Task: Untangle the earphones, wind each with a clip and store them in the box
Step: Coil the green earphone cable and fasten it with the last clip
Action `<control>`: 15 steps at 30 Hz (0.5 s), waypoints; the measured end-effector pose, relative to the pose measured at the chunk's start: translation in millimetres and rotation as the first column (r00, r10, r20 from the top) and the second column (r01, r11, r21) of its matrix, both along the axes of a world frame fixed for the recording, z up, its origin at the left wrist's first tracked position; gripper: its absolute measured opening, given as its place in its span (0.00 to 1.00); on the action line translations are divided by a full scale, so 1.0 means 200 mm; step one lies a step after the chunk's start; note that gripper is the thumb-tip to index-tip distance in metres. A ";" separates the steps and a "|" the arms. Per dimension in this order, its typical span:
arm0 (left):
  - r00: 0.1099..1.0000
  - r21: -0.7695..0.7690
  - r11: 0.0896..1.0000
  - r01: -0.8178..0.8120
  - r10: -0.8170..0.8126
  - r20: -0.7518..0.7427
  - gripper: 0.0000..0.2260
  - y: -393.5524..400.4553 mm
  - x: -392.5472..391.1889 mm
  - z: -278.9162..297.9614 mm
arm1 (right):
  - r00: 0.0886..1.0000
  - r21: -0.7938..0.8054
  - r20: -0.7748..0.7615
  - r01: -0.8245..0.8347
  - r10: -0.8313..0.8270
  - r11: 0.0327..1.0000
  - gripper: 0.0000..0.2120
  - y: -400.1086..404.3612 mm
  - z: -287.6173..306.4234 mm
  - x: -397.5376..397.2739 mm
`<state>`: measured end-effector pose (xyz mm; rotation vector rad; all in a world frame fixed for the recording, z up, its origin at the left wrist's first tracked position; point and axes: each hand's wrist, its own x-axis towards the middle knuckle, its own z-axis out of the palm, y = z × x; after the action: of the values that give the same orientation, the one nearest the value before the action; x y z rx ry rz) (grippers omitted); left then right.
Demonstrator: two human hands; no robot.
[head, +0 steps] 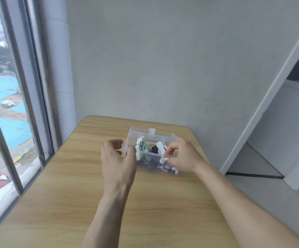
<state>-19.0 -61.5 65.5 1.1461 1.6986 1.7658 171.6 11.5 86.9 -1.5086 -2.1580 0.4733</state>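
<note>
The right hand [181,155] pinches a white clip [163,152] over the clear box [164,136] of wound earphones [142,146]. The left hand [117,158] hovers just beside it, fingers loosely curled, holding nothing

Box [151,138] on surface [91,194], far centre near wall [163,59]; earphones [141,146] and clips [160,146] in it. Left hand [117,158] left of box, right hand [182,155] at its right-front. Window [5,104] left.
</note>
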 end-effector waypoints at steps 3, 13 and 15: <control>0.995 -0.027 1.000 -0.013 0.015 0.100 0.20 -0.02 -0.03 0.01 | 0.990 0.160 -0.140 0.007 0.016 0.987 0.07 -0.16 -0.08 0.09; 0.830 -0.237 0.839 0.489 -0.364 0.422 0.10 0.09 -0.08 -0.05 | 0.413 -0.583 -0.704 0.129 -0.578 0.802 0.17 -0.17 -0.17 0.18; 0.832 -0.235 0.842 0.485 -0.362 0.420 0.11 0.10 -0.09 -0.05 | 0.446 -0.577 -0.685 0.151 -0.576 0.803 0.17 -0.14 -0.21 0.19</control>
<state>-37.4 -42.4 54.6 0.8945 1.3189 1.2520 208.8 -17.5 45.6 -1.4478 -0.9124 1.2844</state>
